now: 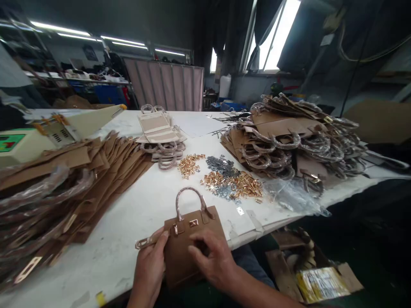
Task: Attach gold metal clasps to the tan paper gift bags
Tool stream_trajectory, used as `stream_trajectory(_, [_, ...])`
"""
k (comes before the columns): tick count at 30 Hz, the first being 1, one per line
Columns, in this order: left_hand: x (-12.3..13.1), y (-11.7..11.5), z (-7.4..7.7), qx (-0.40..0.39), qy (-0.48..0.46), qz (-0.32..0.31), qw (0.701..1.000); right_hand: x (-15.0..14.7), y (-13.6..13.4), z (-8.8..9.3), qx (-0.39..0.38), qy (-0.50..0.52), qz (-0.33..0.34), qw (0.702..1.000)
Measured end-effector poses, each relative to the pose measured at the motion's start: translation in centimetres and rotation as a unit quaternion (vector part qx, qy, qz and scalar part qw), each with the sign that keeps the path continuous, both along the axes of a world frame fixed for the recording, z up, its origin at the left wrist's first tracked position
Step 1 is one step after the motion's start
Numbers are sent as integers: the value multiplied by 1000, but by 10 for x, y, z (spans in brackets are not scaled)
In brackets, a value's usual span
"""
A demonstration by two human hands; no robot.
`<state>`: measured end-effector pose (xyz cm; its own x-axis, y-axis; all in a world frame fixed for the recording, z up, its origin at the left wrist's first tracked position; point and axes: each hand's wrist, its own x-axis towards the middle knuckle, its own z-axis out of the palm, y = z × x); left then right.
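Observation:
A brown handbag panel [183,263] leans at the table's near edge, its wrapped loop handle [189,190] standing up. A gold-coloured metal fitting [194,223] sits near its top, below the handle. My left hand [150,263] is closed on the panel's left edge, thumb in front. A short brown strap [146,242] with a metal-trimmed end sticks out to the left from that hand. Over the panel's front is my right hand [213,259], its fingers bent and thumb and forefinger apart. I see nothing between them. The undersides of its other fingers are hidden.
Brown bag panels [105,171] lie stacked at left, with another heap [282,128] at right. Between them are gold-coloured fittings [247,184], grey metal pieces [221,164] and a lighter panel stack [157,128]. A plastic bag [292,196] and a floor carton [289,278] are at right.

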<state>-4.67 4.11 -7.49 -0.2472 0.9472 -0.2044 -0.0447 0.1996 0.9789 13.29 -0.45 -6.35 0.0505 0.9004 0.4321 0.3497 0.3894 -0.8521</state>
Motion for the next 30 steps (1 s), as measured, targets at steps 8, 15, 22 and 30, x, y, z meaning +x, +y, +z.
stream_trajectory(8, [8,-1,18,-52,-25,-33,998,215,27,-13,-103,-263,-294,913])
stream_trajectory(15, [4,13,9,20,267,-99,958,267,45,-26,-125,-286,-265,912])
stream_trajectory(22, [15,6,35,285,523,-96,798,253,39,-17,-92,-197,-221,951])
stream_trajectory(30, [82,48,65,337,568,-391,641,145,29,-22,-71,-85,-36,993])
